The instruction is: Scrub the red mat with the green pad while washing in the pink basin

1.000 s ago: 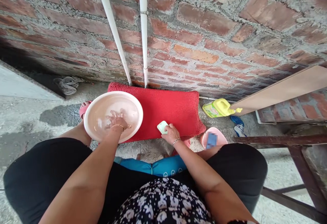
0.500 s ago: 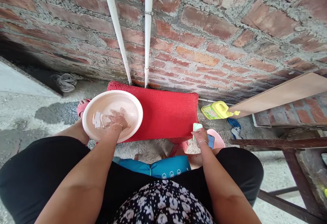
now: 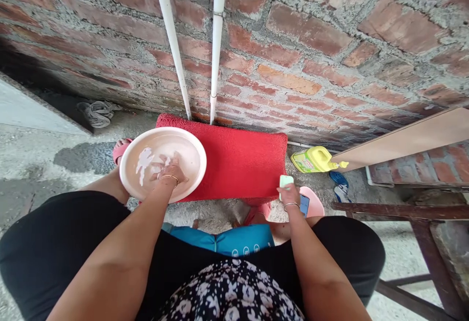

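A pale pink basin (image 3: pixel 126 167) of water stands on the left end of a red cloth-covered bench (image 3: pixel 245 160). My left hand (image 3: pixel 170 170) is dipped in the water, fingers spread and holding nothing. At the bench's right end, my right hand (image 3: pixel 290 194) grips a flat mint-green object with rounded corners (image 3: pixel 286 181); its kind is unclear. Just beside that wrist, a phone with a lit bluish screen (image 3: pixel 304 204) rests against a small pink bowl (image 3: pixel 315 203), partly covered by my hand.
A yellow detergent jug (image 3: pixel 311 159) stands right of the bench, near blue-and-white slippers (image 3: pixel 339 186). White pipes (image 3: pixel 217 42) run down the brick wall (image 3: pixel 293 42). A dark wooden frame (image 3: pixel 395 209) is at right, a grey rag (image 3: pixel 98 114) at left, and a blue bundle (image 3: pixel 234 238) between my legs.
My left hand has shifted slightly in the basin, and the water ripples differently. The right hand still grips the mint-green object. The whole view has tilted a little.
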`<state>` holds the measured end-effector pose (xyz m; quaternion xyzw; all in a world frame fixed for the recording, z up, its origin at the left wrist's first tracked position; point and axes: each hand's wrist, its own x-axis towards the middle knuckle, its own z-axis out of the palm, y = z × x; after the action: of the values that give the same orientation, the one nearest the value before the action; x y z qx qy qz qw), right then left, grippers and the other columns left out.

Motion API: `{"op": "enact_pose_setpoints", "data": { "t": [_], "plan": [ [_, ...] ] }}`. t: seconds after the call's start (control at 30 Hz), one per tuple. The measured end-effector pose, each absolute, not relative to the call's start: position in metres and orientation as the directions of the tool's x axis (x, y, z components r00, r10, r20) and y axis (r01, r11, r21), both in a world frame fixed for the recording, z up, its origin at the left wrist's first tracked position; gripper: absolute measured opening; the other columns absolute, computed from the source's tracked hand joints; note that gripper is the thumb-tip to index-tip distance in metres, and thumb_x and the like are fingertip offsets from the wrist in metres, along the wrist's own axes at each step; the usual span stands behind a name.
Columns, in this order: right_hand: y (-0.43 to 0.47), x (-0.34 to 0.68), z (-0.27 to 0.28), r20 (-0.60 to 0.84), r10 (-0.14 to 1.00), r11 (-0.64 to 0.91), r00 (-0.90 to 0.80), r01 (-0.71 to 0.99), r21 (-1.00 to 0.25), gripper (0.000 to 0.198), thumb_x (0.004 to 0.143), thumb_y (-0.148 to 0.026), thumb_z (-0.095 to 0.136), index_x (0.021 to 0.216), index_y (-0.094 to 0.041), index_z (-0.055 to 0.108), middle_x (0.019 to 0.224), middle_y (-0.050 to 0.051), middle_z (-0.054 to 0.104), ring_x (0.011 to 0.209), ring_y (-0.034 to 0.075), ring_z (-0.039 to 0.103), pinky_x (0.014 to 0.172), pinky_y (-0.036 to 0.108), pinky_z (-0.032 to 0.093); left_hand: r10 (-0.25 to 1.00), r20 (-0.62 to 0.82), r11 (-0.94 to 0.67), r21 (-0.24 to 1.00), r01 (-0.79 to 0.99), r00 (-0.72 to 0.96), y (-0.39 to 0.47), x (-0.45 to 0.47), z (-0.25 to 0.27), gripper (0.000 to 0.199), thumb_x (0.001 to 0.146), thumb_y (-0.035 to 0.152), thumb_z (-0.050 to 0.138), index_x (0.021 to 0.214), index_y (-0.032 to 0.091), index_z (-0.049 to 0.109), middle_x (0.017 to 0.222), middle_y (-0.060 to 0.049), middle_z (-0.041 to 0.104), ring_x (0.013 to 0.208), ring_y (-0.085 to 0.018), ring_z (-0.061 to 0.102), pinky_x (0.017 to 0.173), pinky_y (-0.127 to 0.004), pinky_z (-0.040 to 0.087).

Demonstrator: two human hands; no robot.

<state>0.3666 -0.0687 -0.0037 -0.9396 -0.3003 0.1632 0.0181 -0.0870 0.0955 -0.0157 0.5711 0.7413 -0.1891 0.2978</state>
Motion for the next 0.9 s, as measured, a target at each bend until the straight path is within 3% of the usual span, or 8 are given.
{"op": "enact_pose_setpoints", "data": {
  "t": [0.17,0.23,0.43,0.53,0.73,0.8,0.9],
  "plan": [
    [-0.034,0.336,-0.021,-0.325,0.795,-0.597,0.512,0.757,-0.265,0.025,0.074,-0.038,0.074,0.094,-0.025,0.067,0.111,0.002,0.056,0.090,0.018,0.060,0.085,0.030,0.047,0.731,-0.648,0.253,-0.031,0.967,-0.212,0.092,-0.084,-0.008,0.123,0.071,0.048,0.079,0.165,0.032,0.002,0.170,-0.022,-0.011,0.149,-0.061,0.004,0.098,-0.080,0.040],
    [-0.035,0.346,-0.021,-0.351,0.773,-0.622,0.529,0.740,-0.255,0.025,0.073,-0.037,0.075,0.093,-0.025,0.067,0.112,0.003,0.057,0.089,0.018,0.060,0.085,0.031,0.047,0.733,-0.648,0.244,-0.034,0.969,-0.208,0.092,-0.085,-0.009,0.123,0.070,0.049,0.079,0.165,0.032,0.003,0.170,-0.022,-0.010,0.148,-0.062,0.003,0.098,-0.080,0.039],
    [-0.066,0.397,-0.006,-0.315,0.447,-0.894,0.838,0.434,-0.112,0.023,0.075,-0.040,0.071,0.089,-0.021,0.067,0.100,0.011,0.061,0.087,0.027,0.063,0.077,0.038,0.050,0.736,-0.643,0.237,-0.050,0.970,-0.213,0.095,-0.087,-0.020,0.127,0.067,0.051,0.081,0.165,0.033,0.001,0.170,-0.023,-0.009,0.148,-0.062,0.001,0.100,-0.082,0.035],
    [-0.058,0.390,-0.009,-0.276,0.489,-0.872,0.827,0.465,-0.151,0.025,0.077,-0.042,0.069,0.092,-0.022,0.067,0.100,0.011,0.061,0.087,0.026,0.063,0.076,0.037,0.050,0.729,-0.650,0.253,-0.038,0.967,-0.216,0.094,-0.088,-0.019,0.127,0.067,0.050,0.081,0.165,0.035,0.000,0.171,-0.020,-0.011,0.149,-0.060,0.000,0.099,-0.078,0.039],
    [-0.009,0.351,-0.025,-0.270,0.774,-0.631,0.573,0.732,-0.257,0.030,0.077,-0.041,0.072,0.101,-0.025,0.068,0.116,0.004,0.058,0.096,0.019,0.060,0.092,0.031,0.046,0.713,-0.671,0.266,-0.014,0.964,-0.206,0.093,-0.087,-0.010,0.126,0.067,0.045,0.082,0.165,0.031,0.003,0.169,-0.021,-0.016,0.149,-0.061,0.005,0.101,-0.078,0.037],
    [-0.005,0.356,-0.025,-0.303,0.787,-0.608,0.537,0.757,-0.237,0.029,0.076,-0.040,0.073,0.100,-0.025,0.068,0.115,0.003,0.058,0.095,0.018,0.060,0.091,0.031,0.046,0.725,-0.656,0.255,-0.031,0.966,-0.212,0.093,-0.085,-0.008,0.121,0.069,0.046,0.081,0.165,0.031,0.009,0.170,-0.020,-0.012,0.149,-0.061,0.001,0.100,-0.080,0.038],
    [-0.017,0.380,-0.017,-0.329,0.708,-0.696,0.625,0.697,-0.175,0.030,0.074,-0.043,0.075,0.097,-0.024,0.068,0.112,0.005,0.059,0.087,0.019,0.062,0.082,0.033,0.048,0.736,-0.642,0.256,-0.030,0.966,-0.215,0.092,-0.084,-0.008,0.121,0.071,0.048,0.080,0.165,0.032,0.006,0.170,-0.022,-0.010,0.148,-0.062,0.001,0.098,-0.081,0.036]
  ]
}}
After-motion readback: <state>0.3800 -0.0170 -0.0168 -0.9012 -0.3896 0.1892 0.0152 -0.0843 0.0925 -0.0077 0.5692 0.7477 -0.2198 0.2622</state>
